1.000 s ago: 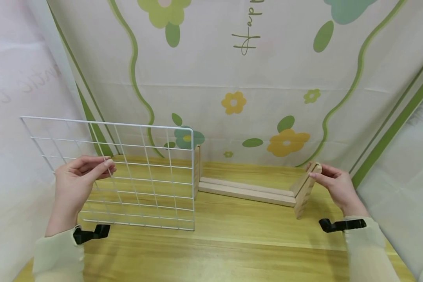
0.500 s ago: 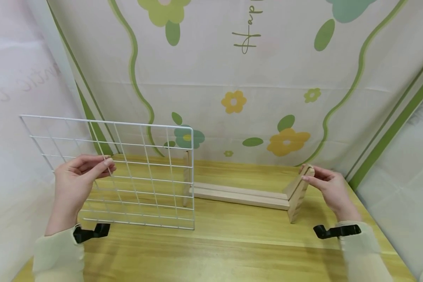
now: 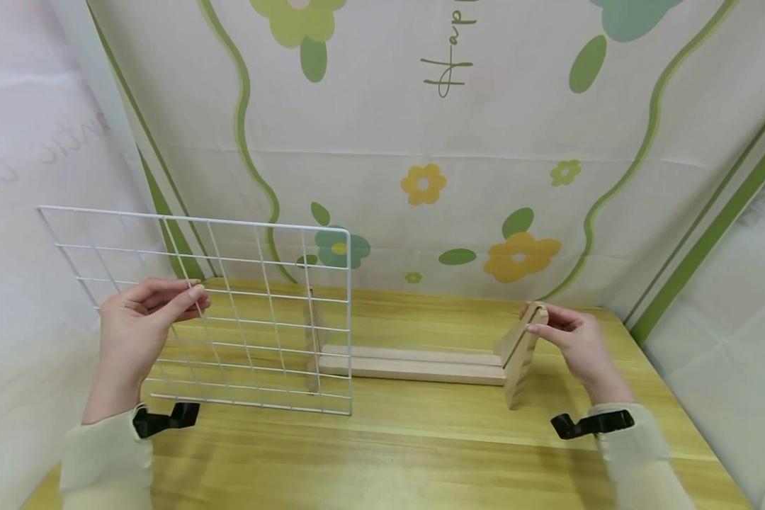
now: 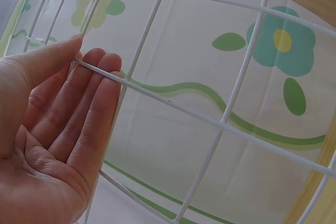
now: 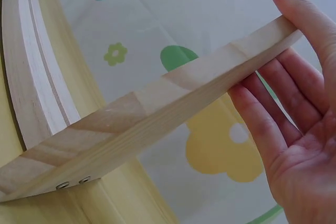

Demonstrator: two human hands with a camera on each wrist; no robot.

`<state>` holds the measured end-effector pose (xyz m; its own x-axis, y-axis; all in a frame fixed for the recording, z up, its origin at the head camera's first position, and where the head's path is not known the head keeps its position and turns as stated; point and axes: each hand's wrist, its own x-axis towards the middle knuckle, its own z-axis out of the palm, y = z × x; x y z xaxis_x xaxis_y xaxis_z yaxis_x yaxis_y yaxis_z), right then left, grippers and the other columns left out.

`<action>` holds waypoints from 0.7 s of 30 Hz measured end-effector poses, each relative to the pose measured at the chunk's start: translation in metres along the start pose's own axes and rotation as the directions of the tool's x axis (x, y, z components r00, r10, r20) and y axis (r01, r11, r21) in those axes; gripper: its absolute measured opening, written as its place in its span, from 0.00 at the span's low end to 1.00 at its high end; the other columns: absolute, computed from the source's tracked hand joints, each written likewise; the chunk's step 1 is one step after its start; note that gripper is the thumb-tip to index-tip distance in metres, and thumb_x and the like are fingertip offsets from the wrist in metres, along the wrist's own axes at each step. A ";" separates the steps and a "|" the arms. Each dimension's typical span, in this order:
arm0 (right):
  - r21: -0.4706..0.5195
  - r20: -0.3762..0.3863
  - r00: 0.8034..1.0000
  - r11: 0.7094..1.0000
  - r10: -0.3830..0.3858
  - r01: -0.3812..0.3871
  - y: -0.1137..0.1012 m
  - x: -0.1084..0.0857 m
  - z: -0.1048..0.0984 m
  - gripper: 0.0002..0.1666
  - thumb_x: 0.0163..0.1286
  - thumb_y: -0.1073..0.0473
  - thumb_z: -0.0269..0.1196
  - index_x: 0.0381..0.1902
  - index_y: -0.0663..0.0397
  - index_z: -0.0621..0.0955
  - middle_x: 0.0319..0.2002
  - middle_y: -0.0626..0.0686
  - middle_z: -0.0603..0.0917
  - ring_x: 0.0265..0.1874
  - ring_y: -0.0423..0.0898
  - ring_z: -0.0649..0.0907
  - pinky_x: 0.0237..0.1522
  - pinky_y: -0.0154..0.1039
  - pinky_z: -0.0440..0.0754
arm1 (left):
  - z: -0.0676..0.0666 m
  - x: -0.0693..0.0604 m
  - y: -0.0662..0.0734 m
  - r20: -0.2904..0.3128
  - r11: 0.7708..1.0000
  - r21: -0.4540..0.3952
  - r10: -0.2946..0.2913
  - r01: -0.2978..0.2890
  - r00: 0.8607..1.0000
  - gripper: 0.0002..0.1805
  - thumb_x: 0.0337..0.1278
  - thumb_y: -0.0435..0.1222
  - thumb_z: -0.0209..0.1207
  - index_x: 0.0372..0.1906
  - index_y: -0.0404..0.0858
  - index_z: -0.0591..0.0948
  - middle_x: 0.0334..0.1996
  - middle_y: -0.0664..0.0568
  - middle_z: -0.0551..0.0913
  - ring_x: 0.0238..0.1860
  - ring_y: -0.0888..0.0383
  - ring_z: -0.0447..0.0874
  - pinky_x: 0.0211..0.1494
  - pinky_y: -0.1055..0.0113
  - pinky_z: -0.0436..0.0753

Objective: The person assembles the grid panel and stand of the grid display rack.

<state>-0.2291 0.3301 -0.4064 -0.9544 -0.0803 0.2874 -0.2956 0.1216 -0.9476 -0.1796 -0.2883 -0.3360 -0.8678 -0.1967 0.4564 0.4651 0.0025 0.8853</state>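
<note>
A white wire grid panel [image 3: 264, 278] stands upright on the left in the head view. My left hand [image 3: 145, 322] pinches one of its wires between thumb and fingers, as the left wrist view also shows. To the right, a pale wooden stand [image 3: 414, 370] has a grooved base bar between two upright end pieces. With thumb and fingertips my right hand [image 3: 576, 345] grips the top of its right end piece [image 3: 521, 358]. Two screw heads [image 5: 73, 182] show low on that piece in the right wrist view. The stand's left end lies behind the grid.
The wooden table [image 3: 395, 453] carries the stand. A white cloth backdrop [image 3: 370, 120] with printed flowers rises behind it, and more white sheeting [image 3: 733, 312] closes off the sides. Each wrist wears a black strap mount [image 3: 593, 423].
My right hand has moved left and slightly nearer, bringing the wooden stand along. More of the stand's left end is now behind the grid. The left hand and grid have hardly moved.
</note>
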 end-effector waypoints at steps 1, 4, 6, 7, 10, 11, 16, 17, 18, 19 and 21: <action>0.003 0.004 1.000 1.000 -0.003 0.003 0.000 0.000 0.002 0.23 0.67 0.71 0.69 0.60 0.68 0.81 0.47 0.45 0.89 0.44 0.39 0.87 0.45 0.30 0.85 | 0.000 0.000 0.000 0.000 1.000 -0.001 0.000 0.000 1.000 0.10 0.59 0.23 0.68 0.43 0.20 0.83 0.35 0.46 0.90 0.32 0.56 0.91 0.39 0.67 0.87; 0.009 0.005 1.000 1.000 -0.008 0.008 -0.001 0.000 0.010 0.22 0.66 0.71 0.71 0.58 0.68 0.82 0.46 0.46 0.89 0.44 0.40 0.87 0.44 0.31 0.85 | 0.000 0.000 0.000 0.002 1.000 -0.006 0.000 0.000 1.000 0.10 0.59 0.22 0.68 0.43 0.20 0.83 0.35 0.46 0.90 0.32 0.56 0.91 0.39 0.67 0.87; 0.010 0.002 1.000 1.000 -0.006 0.006 -0.002 0.000 0.015 0.21 0.65 0.71 0.71 0.57 0.67 0.84 0.45 0.46 0.89 0.42 0.40 0.87 0.43 0.31 0.86 | 0.000 -0.001 0.000 0.004 1.000 -0.008 0.000 0.000 1.000 0.10 0.59 0.22 0.68 0.43 0.20 0.83 0.35 0.46 0.90 0.32 0.56 0.91 0.39 0.67 0.87; 0.009 0.003 1.000 1.000 -0.008 0.008 -0.003 -0.001 0.018 0.21 0.65 0.71 0.71 0.56 0.67 0.84 0.45 0.46 0.89 0.43 0.40 0.87 0.43 0.31 0.86 | 0.000 -0.001 0.000 0.004 1.000 -0.008 0.000 0.000 1.000 0.10 0.59 0.22 0.68 0.43 0.20 0.83 0.35 0.46 0.90 0.32 0.56 0.91 0.39 0.67 0.87; 0.009 0.004 1.000 1.000 -0.016 0.015 -0.004 -0.001 0.025 0.22 0.64 0.71 0.72 0.56 0.68 0.83 0.45 0.48 0.89 0.42 0.41 0.87 0.42 0.32 0.86 | 0.000 -0.001 -0.001 0.006 1.000 -0.008 0.003 -0.003 1.000 0.10 0.59 0.22 0.68 0.43 0.19 0.83 0.35 0.46 0.90 0.32 0.56 0.91 0.40 0.67 0.87; 0.007 0.005 1.000 1.000 -0.016 0.016 -0.004 -0.001 0.026 0.22 0.64 0.71 0.72 0.56 0.68 0.84 0.45 0.48 0.89 0.42 0.40 0.87 0.42 0.32 0.86 | 0.000 -0.001 -0.001 0.006 1.000 -0.007 0.003 -0.003 1.000 0.10 0.59 0.22 0.68 0.43 0.19 0.83 0.35 0.46 0.90 0.32 0.56 0.91 0.40 0.67 0.87; 0.039 0.018 1.000 0.999 -0.016 0.015 -0.006 -0.003 0.034 0.22 0.64 0.73 0.71 0.57 0.70 0.83 0.47 0.49 0.89 0.44 0.42 0.87 0.44 0.33 0.86 | 0.000 -0.001 0.001 0.006 1.000 0.010 -0.001 0.001 1.000 0.10 0.59 0.23 0.68 0.44 0.20 0.83 0.35 0.47 0.90 0.32 0.56 0.91 0.40 0.68 0.87; 0.042 0.021 1.000 0.999 -0.015 0.014 -0.006 -0.004 0.035 0.23 0.64 0.73 0.71 0.57 0.70 0.83 0.48 0.49 0.89 0.45 0.42 0.87 0.44 0.33 0.86 | 0.000 -0.001 0.001 0.005 1.000 0.015 -0.003 0.003 1.000 0.10 0.59 0.23 0.68 0.44 0.20 0.83 0.35 0.47 0.90 0.32 0.56 0.91 0.40 0.68 0.87; 0.042 0.023 1.000 0.999 -0.016 0.015 -0.007 -0.005 0.036 0.23 0.63 0.73 0.72 0.57 0.70 0.82 0.48 0.50 0.89 0.45 0.42 0.87 0.44 0.34 0.86 | 0.000 -0.001 0.001 0.005 1.000 0.021 -0.004 0.004 1.000 0.11 0.59 0.24 0.68 0.44 0.20 0.83 0.35 0.47 0.90 0.33 0.56 0.91 0.40 0.68 0.87; 0.048 0.026 1.000 0.999 -0.018 0.017 -0.007 -0.005 0.038 0.23 0.63 0.73 0.72 0.57 0.70 0.82 0.48 0.51 0.89 0.45 0.43 0.87 0.45 0.34 0.86 | 0.000 -0.001 0.001 0.004 1.000 0.025 -0.005 0.005 1.000 0.11 0.59 0.24 0.68 0.44 0.21 0.83 0.35 0.47 0.90 0.33 0.57 0.91 0.40 0.68 0.87; 0.039 0.030 0.999 0.999 -0.023 0.022 -0.008 -0.007 0.040 0.23 0.63 0.73 0.72 0.57 0.71 0.82 0.49 0.51 0.89 0.46 0.43 0.87 0.45 0.35 0.86 | 0.000 -0.001 0.002 0.002 1.000 0.028 -0.007 0.007 1.000 0.11 0.59 0.24 0.68 0.44 0.21 0.83 0.35 0.47 0.90 0.32 0.57 0.91 0.40 0.69 0.87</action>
<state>-0.2185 0.2899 -0.4060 -0.9456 -0.1129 0.3051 -0.3148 0.0812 -0.9457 -0.1780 -0.2885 -0.3350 -0.8713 -0.1944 0.4506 0.4542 0.0281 0.8904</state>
